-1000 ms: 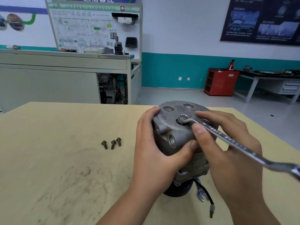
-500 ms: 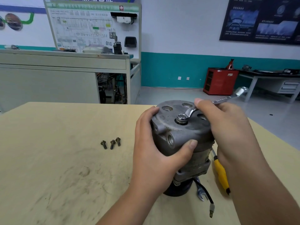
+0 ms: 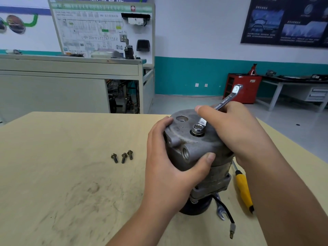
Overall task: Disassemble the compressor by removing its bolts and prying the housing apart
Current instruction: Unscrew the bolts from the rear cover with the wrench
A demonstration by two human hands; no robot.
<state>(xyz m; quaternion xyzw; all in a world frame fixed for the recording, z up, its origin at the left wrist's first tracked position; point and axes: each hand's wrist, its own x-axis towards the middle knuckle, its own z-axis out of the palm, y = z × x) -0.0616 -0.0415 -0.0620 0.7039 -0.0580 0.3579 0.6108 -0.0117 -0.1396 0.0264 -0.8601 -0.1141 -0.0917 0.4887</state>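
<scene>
A grey metal compressor [image 3: 193, 150] stands upright on the wooden table [image 3: 62, 183]. My left hand [image 3: 170, 167] grips its housing from the left, thumb across the front. My right hand [image 3: 236, 132] grips a chrome wrench [image 3: 225, 102] whose ring end sits on a bolt [image 3: 197, 130] on the compressor's top face. The wrench handle points up and away to the right. Three removed bolts [image 3: 122, 157] lie side by side on the table to the left.
A yellow-handled screwdriver [image 3: 244, 189] lies right of the compressor beside a second wrench [image 3: 221, 210]. A black wire with a connector [image 3: 229, 221] trails from the base. A workbench with a display board [image 3: 99, 29] stands behind, a red cabinet [image 3: 243, 87] far right.
My right hand swung the wrench round the bolt, from pointing toward me at lower right to pointing away at upper right. My left hand kept its grip on the housing.
</scene>
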